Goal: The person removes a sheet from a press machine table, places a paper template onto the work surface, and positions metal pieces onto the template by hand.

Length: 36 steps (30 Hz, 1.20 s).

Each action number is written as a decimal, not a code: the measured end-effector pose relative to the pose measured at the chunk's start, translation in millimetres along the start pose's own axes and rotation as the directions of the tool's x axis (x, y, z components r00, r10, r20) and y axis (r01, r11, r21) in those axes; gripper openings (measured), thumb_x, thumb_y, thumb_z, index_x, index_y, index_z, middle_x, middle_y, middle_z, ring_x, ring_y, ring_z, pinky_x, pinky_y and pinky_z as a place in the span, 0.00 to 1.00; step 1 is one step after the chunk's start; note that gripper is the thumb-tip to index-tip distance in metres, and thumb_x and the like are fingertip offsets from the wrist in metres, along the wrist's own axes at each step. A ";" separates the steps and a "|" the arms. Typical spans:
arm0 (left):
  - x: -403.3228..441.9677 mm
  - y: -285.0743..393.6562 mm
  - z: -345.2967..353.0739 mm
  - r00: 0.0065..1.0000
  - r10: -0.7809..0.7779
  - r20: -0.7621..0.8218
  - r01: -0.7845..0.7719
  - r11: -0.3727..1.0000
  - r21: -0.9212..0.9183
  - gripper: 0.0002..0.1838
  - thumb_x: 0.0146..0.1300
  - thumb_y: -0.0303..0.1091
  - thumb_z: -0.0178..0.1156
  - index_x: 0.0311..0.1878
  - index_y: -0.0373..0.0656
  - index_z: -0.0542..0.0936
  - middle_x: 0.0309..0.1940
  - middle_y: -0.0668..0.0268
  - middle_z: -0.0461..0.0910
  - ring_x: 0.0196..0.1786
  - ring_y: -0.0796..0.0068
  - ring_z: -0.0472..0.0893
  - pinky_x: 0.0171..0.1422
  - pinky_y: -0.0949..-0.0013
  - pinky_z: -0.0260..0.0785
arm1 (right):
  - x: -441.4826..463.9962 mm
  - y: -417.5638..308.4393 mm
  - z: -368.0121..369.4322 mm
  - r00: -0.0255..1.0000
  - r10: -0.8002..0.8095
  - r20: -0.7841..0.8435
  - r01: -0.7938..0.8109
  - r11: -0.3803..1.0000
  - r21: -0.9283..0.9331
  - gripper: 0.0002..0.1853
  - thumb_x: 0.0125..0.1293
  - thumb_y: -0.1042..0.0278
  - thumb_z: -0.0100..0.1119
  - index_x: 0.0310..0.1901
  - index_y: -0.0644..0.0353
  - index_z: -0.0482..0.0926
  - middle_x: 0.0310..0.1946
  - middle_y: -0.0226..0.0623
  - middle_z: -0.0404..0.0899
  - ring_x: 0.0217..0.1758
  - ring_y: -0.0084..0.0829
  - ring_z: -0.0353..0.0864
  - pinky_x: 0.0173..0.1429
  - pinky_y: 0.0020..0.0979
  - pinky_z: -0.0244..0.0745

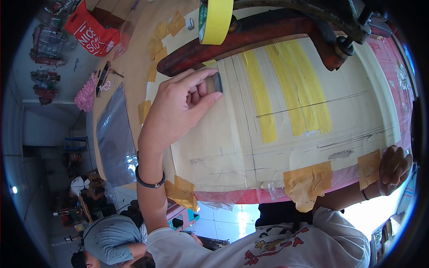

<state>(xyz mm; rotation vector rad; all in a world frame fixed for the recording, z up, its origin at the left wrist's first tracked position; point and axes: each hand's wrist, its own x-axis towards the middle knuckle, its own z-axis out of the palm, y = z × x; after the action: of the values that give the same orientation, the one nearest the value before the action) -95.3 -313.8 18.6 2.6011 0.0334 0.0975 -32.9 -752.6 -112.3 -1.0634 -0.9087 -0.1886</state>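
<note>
My left hand [178,102] pinches a small block with a dark grey edge [217,83] between thumb and fingers. The block stands on a pale, paper-like sheet [214,134] covering the work surface. Right of it, yellow tape strips [286,85] run down the sheet, crossed by a drawn line. Beyond my left fingertips lies the long dark red arm [250,40] of a metal press-like frame, close to the hand. My right hand [395,169] is curled at the sheet's lower right edge, beside brown tape [369,169]; whatever it may hold is hidden.
A yellow tape roll [216,22] hangs at the metal frame. Left on the table lie a dark plastic sheet [117,134], a phone [103,79] and a red bag [91,31]. Brown tape [308,181] holds the front edge. Another person [111,239] sits lower left.
</note>
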 end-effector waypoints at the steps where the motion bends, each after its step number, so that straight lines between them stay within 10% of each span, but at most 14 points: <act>1: 0.1 0.1 0.0 1.000 0.004 -0.001 -0.004 1.000 0.006 0.20 0.58 0.26 0.67 0.54 0.34 0.79 0.25 0.67 0.69 0.25 0.80 0.67 0.31 0.74 0.64 | 0.9 0.3 -1.0 1.000 -0.001 0.027 0.001 1.000 0.019 0.17 0.64 0.51 0.64 0.31 0.48 0.67 0.21 0.21 0.70 0.21 0.14 0.60 0.25 0.16 0.55; 11: 0.1 -2.0 -1.6 1.000 0.009 0.028 -0.010 0.999 0.033 0.19 0.60 0.25 0.66 0.55 0.34 0.78 0.28 0.71 0.71 0.30 0.84 0.68 0.34 0.78 0.63 | 12.7 5.6 -13.5 0.964 -0.045 0.260 0.005 0.988 0.153 0.15 0.66 0.51 0.62 0.33 0.49 0.69 0.22 0.22 0.71 0.23 0.15 0.61 0.26 0.17 0.57; 27: 0.0 0.0 -1.1 1.000 0.003 0.031 -0.003 1.000 0.018 0.19 0.59 0.26 0.67 0.54 0.35 0.78 0.27 0.73 0.70 0.28 0.86 0.67 0.32 0.79 0.61 | -13.7 -5.7 -6.2 0.987 0.083 -0.140 -0.085 0.996 -0.003 0.18 0.62 0.50 0.66 0.32 0.49 0.67 0.23 0.22 0.68 0.23 0.16 0.59 0.26 0.16 0.55; 36: 0.3 0.1 -0.4 1.000 0.004 0.021 -0.004 1.000 0.018 0.19 0.59 0.25 0.67 0.54 0.35 0.79 0.28 0.73 0.70 0.29 0.87 0.67 0.31 0.80 0.61 | -8.6 1.8 -11.1 1.000 0.012 -0.004 -0.012 0.999 0.039 0.16 0.62 0.52 0.68 0.33 0.49 0.69 0.24 0.22 0.69 0.24 0.15 0.59 0.26 0.15 0.57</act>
<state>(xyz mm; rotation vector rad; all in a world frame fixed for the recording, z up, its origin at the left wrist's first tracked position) -95.1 -313.7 19.0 2.6196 0.0216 0.0712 -31.3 -763.1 -121.6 -1.0320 -0.8983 -0.1625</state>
